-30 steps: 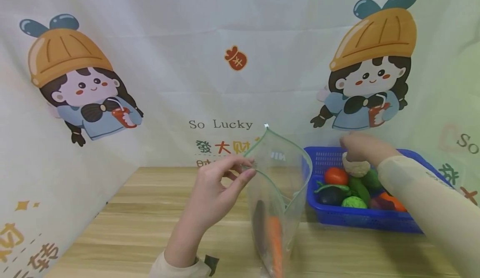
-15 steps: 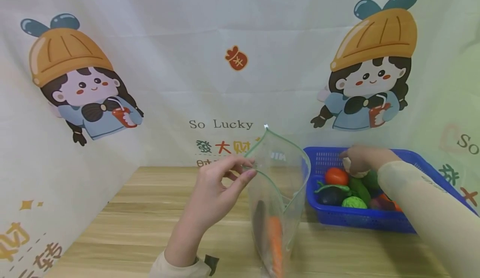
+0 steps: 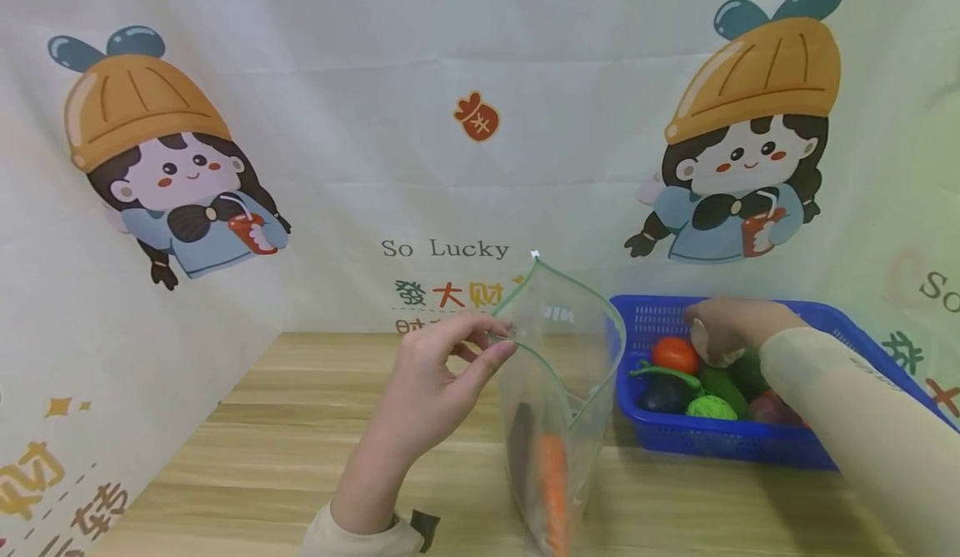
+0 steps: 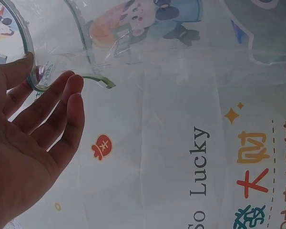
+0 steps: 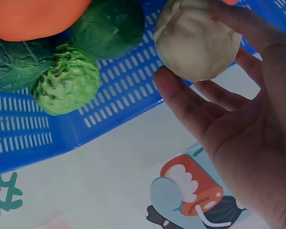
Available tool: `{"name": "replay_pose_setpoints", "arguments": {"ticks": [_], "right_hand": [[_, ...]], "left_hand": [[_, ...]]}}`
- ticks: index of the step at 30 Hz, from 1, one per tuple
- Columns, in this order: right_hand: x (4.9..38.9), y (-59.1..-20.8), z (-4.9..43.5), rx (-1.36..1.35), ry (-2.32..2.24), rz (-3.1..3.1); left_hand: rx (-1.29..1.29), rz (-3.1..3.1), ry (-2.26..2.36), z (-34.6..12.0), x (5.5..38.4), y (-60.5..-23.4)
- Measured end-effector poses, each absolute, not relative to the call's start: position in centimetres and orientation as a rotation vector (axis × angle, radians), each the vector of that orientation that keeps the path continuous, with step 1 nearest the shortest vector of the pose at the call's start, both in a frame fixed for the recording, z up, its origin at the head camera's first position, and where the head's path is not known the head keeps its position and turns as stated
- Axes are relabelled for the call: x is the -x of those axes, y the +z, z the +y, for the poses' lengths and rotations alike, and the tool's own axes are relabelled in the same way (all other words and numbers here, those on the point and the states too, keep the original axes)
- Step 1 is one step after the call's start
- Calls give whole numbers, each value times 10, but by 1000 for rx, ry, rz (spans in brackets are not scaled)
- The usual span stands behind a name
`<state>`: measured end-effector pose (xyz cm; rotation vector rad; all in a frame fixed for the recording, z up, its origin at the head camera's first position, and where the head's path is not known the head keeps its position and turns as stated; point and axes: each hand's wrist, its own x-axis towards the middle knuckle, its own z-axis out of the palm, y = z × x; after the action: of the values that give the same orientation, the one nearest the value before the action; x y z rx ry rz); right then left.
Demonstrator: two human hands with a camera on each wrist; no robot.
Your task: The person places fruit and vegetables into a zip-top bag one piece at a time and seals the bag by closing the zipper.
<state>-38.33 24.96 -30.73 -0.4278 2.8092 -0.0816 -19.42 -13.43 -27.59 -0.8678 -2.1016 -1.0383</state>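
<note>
My left hand (image 3: 431,398) pinches the green zip edge of a clear plastic zip bag (image 3: 588,449), whose mouth gapes wide. Inside the bag are an orange carrot (image 3: 553,486) and a long dark item (image 3: 521,449). In the left wrist view, the thumb meets the rim while the other fingers are bent beside the transparent plastic. Over at the blue basket (image 3: 735,444), my right hand (image 3: 742,328) holds a pale beige, lumpy round vegetable (image 5: 195,45). The right wrist view has its thumb across the top and its fingers around the underside, close to the slotted basket wall.
The basket also contains a red tomato (image 3: 675,355), a dark eggplant (image 3: 663,393), a bumpy light-green vegetable (image 3: 711,408) and several others. A printed cloth backdrop (image 3: 337,123) closes off the back and sides of the wooden table (image 3: 285,432).
My right hand has come down into the basket, and the beige vegetable sits lower beneath it. My left hand keeps its pinch on the bag in the same place.
</note>
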Motion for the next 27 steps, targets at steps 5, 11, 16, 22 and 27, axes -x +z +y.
{"name": "replay_pose_setpoints", "arguments": {"ticks": [5,11,16,22,27], "right_hand": [[383,-302,246,478,-70,2829],[380,-298,243,534,-86,2843],[370,-281,237,677,-273,2924],[317,-236,210,878,-528,3170],[243,-221,192,1024,-1051,3281]], "left_hand": [[862,-2112,-1030,-133,194,-276],[868,-2115,-1032,-132,194,-277],[877,-2100,-1035,-132,195,-279],[880,-2087,-1023,-132,195,-278],[878,-2084,-1023,-132,194,-277]]}}
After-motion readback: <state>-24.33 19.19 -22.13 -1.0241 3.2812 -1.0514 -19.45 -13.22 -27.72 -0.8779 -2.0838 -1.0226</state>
